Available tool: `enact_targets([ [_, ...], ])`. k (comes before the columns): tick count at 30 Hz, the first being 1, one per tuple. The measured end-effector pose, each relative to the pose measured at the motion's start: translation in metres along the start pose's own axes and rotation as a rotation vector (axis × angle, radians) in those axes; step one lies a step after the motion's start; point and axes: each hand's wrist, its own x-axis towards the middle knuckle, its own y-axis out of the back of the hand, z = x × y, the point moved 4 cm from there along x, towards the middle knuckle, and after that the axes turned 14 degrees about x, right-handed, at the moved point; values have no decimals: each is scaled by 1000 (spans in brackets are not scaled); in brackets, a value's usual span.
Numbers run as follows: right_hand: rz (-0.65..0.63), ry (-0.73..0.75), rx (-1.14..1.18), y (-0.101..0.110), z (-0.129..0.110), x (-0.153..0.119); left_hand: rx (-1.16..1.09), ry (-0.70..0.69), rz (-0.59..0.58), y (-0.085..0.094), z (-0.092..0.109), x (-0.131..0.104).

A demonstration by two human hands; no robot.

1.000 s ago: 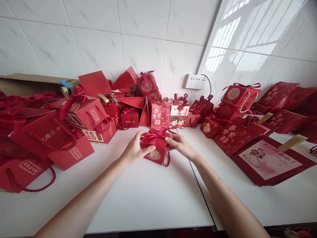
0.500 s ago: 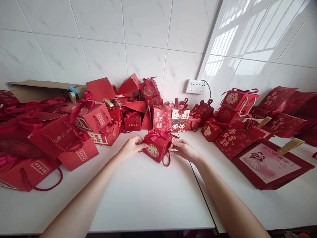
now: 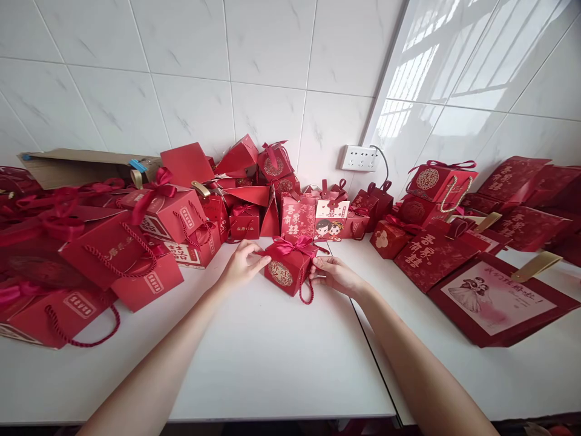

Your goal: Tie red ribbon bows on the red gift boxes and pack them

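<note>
A small red gift box [image 3: 285,266] with a gold round emblem, a magenta bow [image 3: 294,244] on top and a twisted cord handle at its right side stands on the white table [image 3: 276,363]. My left hand [image 3: 247,261] is at the box's left edge, thumb and fingers pinched together at the bow's left side; what lies between them is too small to make out. At the right side, my right hand [image 3: 332,272] has its thumb and forefinger closed near the ribbon's right end and the cord handle; its hold is hard to make out.
Piled red boxes [image 3: 167,212] fill the left, beside a cardboard box [image 3: 91,166]. More gift boxes line the wall behind. Red boxes and a bag with a couple's picture [image 3: 494,297] stand at the right. A socket panel [image 3: 359,158] is on the wall.
My left hand has shifted slightly up and its fingers sit a little higher at the box's left edge. The box has barely moved.
</note>
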Motion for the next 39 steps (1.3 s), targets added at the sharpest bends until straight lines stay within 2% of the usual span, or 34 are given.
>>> enact_targets([
  [6, 1, -3, -2, 1, 0, 1, -164, 72, -105, 1, -1, 0],
  [9, 4, 4, -1, 5, -1, 2, -362, 131, -116, -1, -4, 1],
  [13, 24, 37, 6, 13, -4, 2, -629, 243, -42, 0, -7, 3],
  [17, 70, 63, 18, 24, -6, 1, -818, 392, 108, 8, -13, 4],
  [20, 121, 83, 35, 35, -8, 0, -861, 476, 201, 15, -21, 6],
  [28, 312, 196, 113, 62, -13, -3, -948, 601, 356, 25, -35, 9],
  [35, 490, 443, 233, 80, -31, -12, -1088, 637, 499, 41, -36, 6],
  [39, 482, 584, 300, 68, -49, -16, -1180, 570, 461, 46, -16, 10],
])
